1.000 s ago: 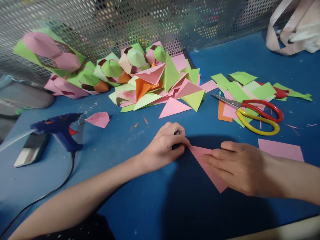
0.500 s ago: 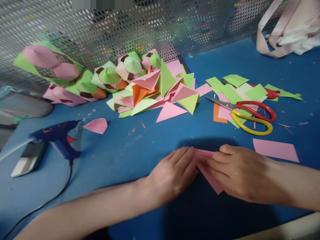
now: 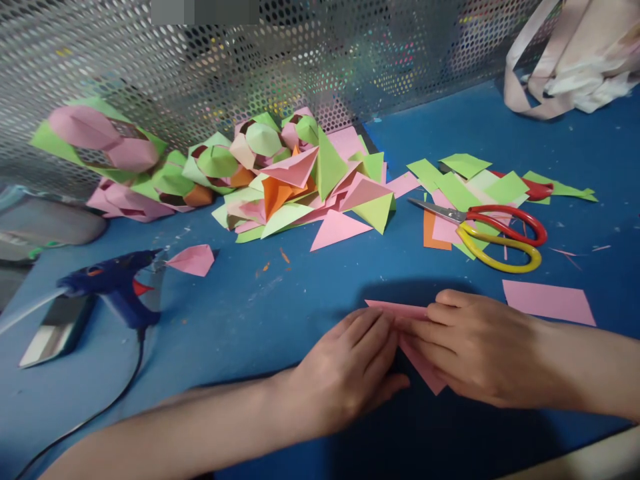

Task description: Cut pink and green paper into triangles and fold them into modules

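Note:
A pink folded paper triangle (image 3: 395,310) lies on the blue table (image 3: 260,320) under both hands. My left hand (image 3: 350,370) rests flat on its left part, fingers stretched out and pressing down. My right hand (image 3: 475,347) covers its right part, fingers together and pressed on the paper, thumb on the upper edge. Only the top edge and a lower corner (image 3: 430,377) of the paper show.
A heap of pink, green and orange folded paper pieces (image 3: 300,180) lies at the back. Red and yellow scissors (image 3: 495,230) rest on cut sheets. A pink rectangle (image 3: 547,301) is at right. A blue glue gun (image 3: 110,283) and cord sit left. Perforated metal wall behind.
My left hand has come down from the triangle's upper tip onto the paper and flattened. The paper's upper flap now lies folded across. The right hand has stayed put.

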Tool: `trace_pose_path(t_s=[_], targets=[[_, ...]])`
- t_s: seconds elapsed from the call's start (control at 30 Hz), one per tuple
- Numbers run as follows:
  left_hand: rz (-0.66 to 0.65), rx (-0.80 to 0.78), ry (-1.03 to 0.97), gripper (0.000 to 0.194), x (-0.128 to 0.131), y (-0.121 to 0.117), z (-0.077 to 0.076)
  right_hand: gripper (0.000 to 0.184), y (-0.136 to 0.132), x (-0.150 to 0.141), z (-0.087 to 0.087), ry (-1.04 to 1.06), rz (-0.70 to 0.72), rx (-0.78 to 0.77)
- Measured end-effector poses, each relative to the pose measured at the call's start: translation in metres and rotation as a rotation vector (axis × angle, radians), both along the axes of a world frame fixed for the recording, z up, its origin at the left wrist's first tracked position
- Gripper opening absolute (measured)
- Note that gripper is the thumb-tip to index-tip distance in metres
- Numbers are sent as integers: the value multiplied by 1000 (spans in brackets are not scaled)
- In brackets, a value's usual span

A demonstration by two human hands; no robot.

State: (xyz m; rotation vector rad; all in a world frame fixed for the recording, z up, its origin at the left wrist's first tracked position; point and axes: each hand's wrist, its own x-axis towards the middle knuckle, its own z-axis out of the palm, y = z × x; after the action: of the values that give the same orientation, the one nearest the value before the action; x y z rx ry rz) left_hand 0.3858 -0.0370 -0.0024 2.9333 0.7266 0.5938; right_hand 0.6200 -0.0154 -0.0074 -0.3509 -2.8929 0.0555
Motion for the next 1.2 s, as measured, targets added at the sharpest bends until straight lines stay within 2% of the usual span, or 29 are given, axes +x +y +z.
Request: trace_pose_path(t_s=[0.1,0.2,0.4,0.53,0.6,0.7,0.83,1.0,1.1,1.2], targets=[[-9,-1,9,47,0,0,-1,24,3,1,-1,61,-55,-114],[-16,-11,20,56,-1,0,-1,28,5,-3,-4,102,-103,-128],[-14,-29,43,57,0,0,-1,43,-2,-12,-4,-63,-122,45],[-15,-29,8,56,2,1,-1,45,-19,8,5,-171,-196,269],[-8,-45,19,55,2,1,-1,44,-26,21,10,-185,-245,328],[-4,-57,90,55,1,1,-1,37,-29,30,18,-140,-278,317],[-8,-44,172,57,1,4,-3,37,-26,19,18,-47,-367,300],[-22,27,202,61,3,3,-3,46,-33,9,10,-108,-323,301],[47,103,230,60,3,0,-1,48,-39,17,10,-146,-341,343],[140,197,233,50,0,1,-1,49,-40,23,10,-145,-341,351]])
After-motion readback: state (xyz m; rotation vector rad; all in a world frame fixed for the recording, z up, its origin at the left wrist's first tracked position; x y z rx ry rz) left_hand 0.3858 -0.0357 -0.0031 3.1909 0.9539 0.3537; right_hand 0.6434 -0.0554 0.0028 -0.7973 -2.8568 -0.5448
